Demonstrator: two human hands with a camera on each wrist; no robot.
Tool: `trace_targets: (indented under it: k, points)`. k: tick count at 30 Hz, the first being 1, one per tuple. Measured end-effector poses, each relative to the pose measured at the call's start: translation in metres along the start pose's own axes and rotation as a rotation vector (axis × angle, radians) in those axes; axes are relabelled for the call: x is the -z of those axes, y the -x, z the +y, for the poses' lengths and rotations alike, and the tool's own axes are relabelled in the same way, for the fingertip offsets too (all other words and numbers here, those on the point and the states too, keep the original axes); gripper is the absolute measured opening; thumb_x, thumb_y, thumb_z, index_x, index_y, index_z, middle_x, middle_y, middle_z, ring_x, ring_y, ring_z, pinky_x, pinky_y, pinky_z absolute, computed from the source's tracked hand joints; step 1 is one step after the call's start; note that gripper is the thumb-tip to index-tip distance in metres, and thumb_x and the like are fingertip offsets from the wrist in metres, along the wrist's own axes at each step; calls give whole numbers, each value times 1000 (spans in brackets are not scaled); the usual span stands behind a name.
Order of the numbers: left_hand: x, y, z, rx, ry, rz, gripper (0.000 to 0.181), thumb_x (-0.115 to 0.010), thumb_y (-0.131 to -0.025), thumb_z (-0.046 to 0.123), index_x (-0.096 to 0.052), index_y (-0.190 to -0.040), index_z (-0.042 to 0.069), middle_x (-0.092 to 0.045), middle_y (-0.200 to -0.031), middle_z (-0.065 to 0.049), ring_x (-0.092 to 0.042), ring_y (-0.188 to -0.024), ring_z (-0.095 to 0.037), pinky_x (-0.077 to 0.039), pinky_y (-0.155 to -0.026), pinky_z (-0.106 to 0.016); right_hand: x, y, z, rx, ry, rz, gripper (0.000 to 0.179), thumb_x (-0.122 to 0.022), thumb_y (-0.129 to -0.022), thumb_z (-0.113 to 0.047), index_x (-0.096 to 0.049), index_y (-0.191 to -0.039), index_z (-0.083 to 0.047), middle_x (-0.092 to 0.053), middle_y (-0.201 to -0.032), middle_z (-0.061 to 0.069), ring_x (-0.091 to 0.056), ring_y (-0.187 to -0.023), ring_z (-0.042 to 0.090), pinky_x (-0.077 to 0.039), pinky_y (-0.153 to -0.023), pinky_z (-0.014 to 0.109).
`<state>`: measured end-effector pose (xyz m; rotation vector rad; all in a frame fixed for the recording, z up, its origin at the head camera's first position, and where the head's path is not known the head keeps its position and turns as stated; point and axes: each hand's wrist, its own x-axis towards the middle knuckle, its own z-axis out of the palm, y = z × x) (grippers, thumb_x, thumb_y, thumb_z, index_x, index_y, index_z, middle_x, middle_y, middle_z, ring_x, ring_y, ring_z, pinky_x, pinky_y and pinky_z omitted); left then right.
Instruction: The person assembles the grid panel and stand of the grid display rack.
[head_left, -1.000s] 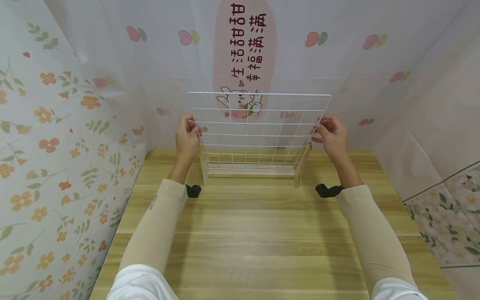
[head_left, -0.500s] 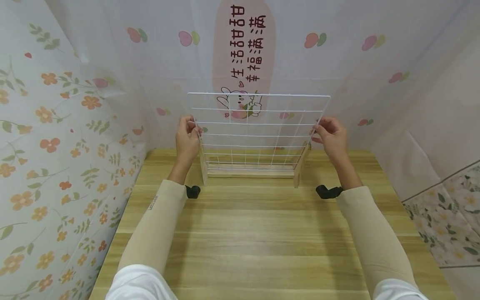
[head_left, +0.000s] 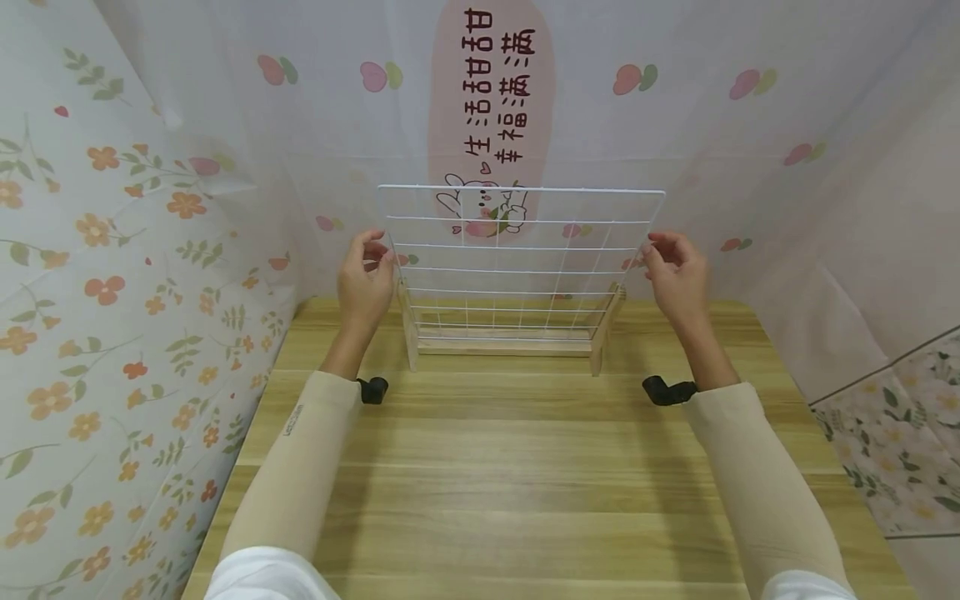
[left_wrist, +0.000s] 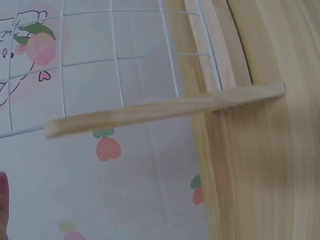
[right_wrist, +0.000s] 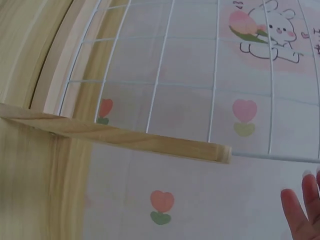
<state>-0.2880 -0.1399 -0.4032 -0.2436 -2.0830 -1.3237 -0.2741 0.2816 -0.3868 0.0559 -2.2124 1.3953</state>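
A white wire grid panel [head_left: 521, 189] stands upright, leaning back slightly, in a pale wooden stand [head_left: 502, 345] at the back of the table. My left hand [head_left: 365, 279] is just off the panel's left edge, fingers bent loosely around nothing. Beside the right edge, my right hand [head_left: 681, 275] has loosely bent fingers and thumb with no wire between them. The left wrist view shows the grid's lower wires meeting the stand's side post [left_wrist: 150, 111]; only a sliver of finger shows there. In the right wrist view, fingertips [right_wrist: 295, 210] sit apart from the panel's edge.
The wood-grain table [head_left: 510, 483] stretches in front of the stand. A printed cloth [head_left: 322, 125] hangs close behind it, with a floral cloth [head_left: 105, 333] along the left. Black wrist mounts [head_left: 667, 391] stick out from both forearms.
Both hands have let go of the wire panel and moved slightly outward, the left hand to the left and the right hand to the right. The panel stays standing in the stand.
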Motion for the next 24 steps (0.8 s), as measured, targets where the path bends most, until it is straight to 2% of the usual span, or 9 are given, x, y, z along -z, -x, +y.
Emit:
trace_targets:
  k: [3,7,10,13,17,20,24]
  points:
    - [3,3,-2,-64,-42,14,30,-58,-92,4,-57,-121,-3,-64,-95,-19,-63,-91,-31,-54,-85,-45,1,5,-7,70,41,28,32,-60,-95,-20,-61,-120,1,-61,-93,-9,-57,-84,-1,-46,-64,10]
    - [6,8,-4,-146,-89,22,32,-58,-92,5,-57,-122,-4,-64,-96,-21,-62,-91,-32,-53,-84,-45,4,12,-13,187,102,27,29,-60,-95,-16,-63,-118,0,-68,-98,5,-60,-88,-1,-45,-66,7]
    - [10,12,-3,-233,-147,11,31,-59,-92,7,-59,-121,-4,-64,-97,-21,-61,-92,-34,-51,-83,-46,6,18,-15,290,154,-8,27,-61,-95,-12,-63,-117,2,-71,-105,15,-66,-94,12,-45,-72,3]
    - [13,14,1,-337,-212,-20,31,-59,-92,8,-60,-121,-4,-65,-99,-22,-60,-94,-36,-49,-84,-46,10,26,-16,365,194,-54,26,-61,-94,-10,-64,-117,3,-71,-108,16,-68,-97,27,-47,-77,5]
    - [16,18,6,-478,-256,-68,33,-61,-89,8,-60,-120,-4,-66,-102,-21,-60,-96,-37,-48,-85,-47,13,37,-18,428,268,-151,29,-63,-94,-13,-64,-120,1,-70,-112,15,-67,-100,31,-57,-81,29]
    - [17,21,9,-565,-291,-106,35,-63,-87,10,-62,-119,-3,-67,-106,-19,-61,-98,-36,-48,-87,-48,15,43,-20,485,372,-241,37,-65,-92,-17,-62,-127,-4,-68,-119,15,-64,-107,34,-53,-86,50]
    - [16,28,12,-653,-367,-180,38,-63,-88,18,-63,-121,1,-67,-112,-17,-61,-104,-35,-48,-89,-49,15,50,-22,563,508,-362,51,-69,-89,-24,-56,-136,-10,-60,-133,15,-57,-118,38,-47,-93,58]
